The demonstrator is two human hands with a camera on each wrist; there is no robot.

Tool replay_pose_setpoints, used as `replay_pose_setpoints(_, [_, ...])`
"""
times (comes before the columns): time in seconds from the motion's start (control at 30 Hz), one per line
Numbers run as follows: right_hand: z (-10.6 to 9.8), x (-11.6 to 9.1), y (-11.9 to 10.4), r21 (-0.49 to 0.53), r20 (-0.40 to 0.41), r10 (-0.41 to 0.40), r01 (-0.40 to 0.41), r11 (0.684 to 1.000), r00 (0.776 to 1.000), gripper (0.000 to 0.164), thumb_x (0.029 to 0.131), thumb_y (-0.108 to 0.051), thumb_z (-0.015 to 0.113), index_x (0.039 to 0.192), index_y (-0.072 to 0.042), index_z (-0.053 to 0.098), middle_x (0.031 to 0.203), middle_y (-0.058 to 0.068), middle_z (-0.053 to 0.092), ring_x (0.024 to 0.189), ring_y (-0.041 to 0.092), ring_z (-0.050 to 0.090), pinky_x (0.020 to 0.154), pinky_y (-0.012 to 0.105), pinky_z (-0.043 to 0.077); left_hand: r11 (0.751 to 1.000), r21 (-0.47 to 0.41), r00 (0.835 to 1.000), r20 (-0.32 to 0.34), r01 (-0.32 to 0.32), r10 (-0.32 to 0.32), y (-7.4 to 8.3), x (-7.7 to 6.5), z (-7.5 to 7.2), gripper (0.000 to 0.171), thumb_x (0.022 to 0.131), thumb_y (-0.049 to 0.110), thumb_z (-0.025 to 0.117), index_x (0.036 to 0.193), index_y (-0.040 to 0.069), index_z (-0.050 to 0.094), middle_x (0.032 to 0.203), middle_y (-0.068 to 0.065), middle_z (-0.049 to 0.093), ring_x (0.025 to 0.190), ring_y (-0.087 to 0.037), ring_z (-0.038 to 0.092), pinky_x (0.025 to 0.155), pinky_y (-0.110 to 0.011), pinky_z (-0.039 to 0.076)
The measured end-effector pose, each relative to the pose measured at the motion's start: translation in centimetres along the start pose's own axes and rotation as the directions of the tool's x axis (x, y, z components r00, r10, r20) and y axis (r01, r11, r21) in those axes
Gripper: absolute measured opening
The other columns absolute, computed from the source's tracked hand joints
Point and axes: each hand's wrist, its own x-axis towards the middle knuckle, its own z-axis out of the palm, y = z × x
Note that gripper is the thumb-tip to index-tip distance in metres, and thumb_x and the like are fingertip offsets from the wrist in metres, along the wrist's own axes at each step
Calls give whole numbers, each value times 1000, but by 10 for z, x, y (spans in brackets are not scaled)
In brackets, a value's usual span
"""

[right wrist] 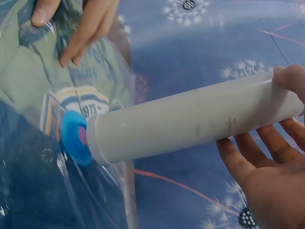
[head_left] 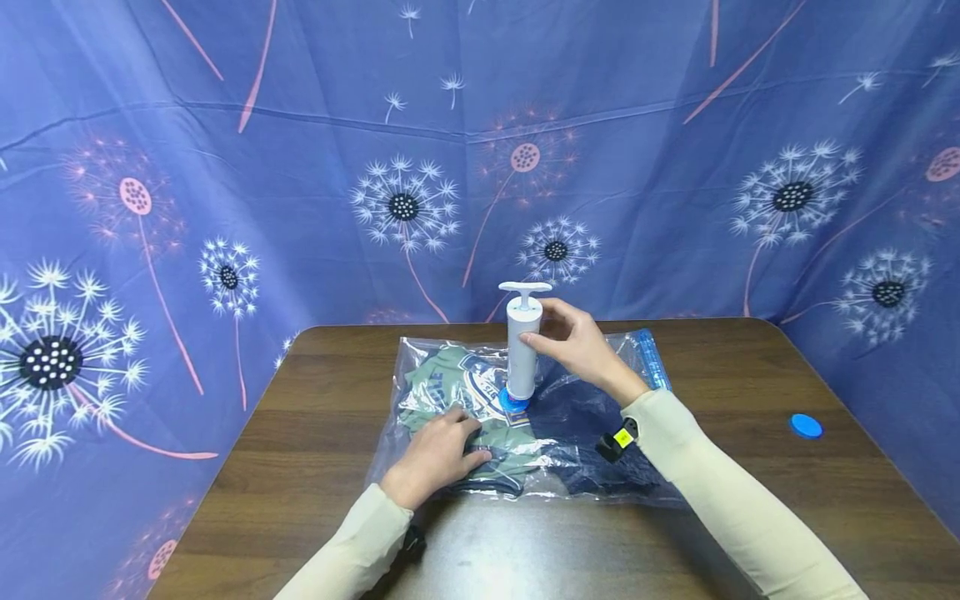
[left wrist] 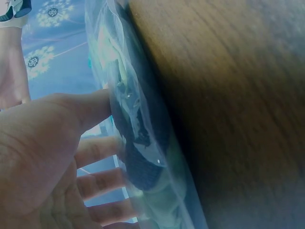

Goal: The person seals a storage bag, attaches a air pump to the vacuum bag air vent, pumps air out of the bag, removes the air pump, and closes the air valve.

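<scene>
A white hand pump [head_left: 522,354] with a T-shaped handle stands upright on the blue valve [head_left: 513,402] of a clear vacuum storage bag [head_left: 555,454]. My right hand [head_left: 576,340] grips the pump's barrel near its top, thumb on one side and fingers round the other. In the right wrist view the barrel's lower end [right wrist: 102,138] meets the blue valve ring [right wrist: 75,138]. Folded inside the bag are a green printed garment [head_left: 442,383] and dark navy cloth [head_left: 600,425]. My left hand [head_left: 438,450] rests with spread fingers on the bag's left part, over the green garment.
A round blue cap [head_left: 806,426] lies on the brown wooden table [head_left: 735,367] at the right. The bag's blue zip edge [head_left: 654,360] runs along its right side. Behind the table hangs a blue cloth [head_left: 315,167] with a dandelion print.
</scene>
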Motion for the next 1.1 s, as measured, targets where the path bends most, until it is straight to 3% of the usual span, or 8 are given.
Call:
replay_pose_setpoints(0.27, [14, -1, 2, -5, 32, 17, -17, 1000, 999, 51, 95, -25, 76, 142, -18, 57, 129, 7, 66, 112, 27, 67, 94, 45, 57, 1000, 4, 1000, 2, 0, 0, -1, 0, 1, 49, 89, 47, 78, 122, 11, 73, 114, -9, 69, 101, -26, 69, 88, -43, 58])
replay_pose_setpoints(0.53, [16, -2, -3, 10, 93, -4, 3, 1000, 996, 51, 96, -18, 74, 143, -12, 56, 135, 13, 63, 121, 32, 64, 102, 46, 55, 1000, 5, 1000, -3, -2, 2, -2, 1, 1, 49, 88, 47, 78, 121, 11, 74, 114, -8, 69, 102, -26, 69, 89, -43, 58])
replay_pose_setpoints(0.77, [15, -2, -4, -17, 104, -8, 10, 1000, 995, 52, 96, -18, 73, 145, -10, 56, 133, 15, 65, 118, 34, 66, 97, 47, 57, 1000, 7, 1000, -5, 4, -4, -3, 0, 1, 49, 89, 49, 77, 121, 12, 74, 115, -7, 68, 103, -25, 69, 89, -43, 58])
replay_pose_setpoints(1.1, [16, -3, -3, -30, 160, -42, 48, 998, 986, 55, 97, -14, 70, 149, -7, 53, 137, 18, 64, 123, 36, 65, 98, 45, 58, 1000, 14, 1000, -13, -14, 15, -2, -1, 0, 48, 89, 48, 78, 119, 11, 74, 113, -8, 69, 100, -26, 69, 88, -42, 58])
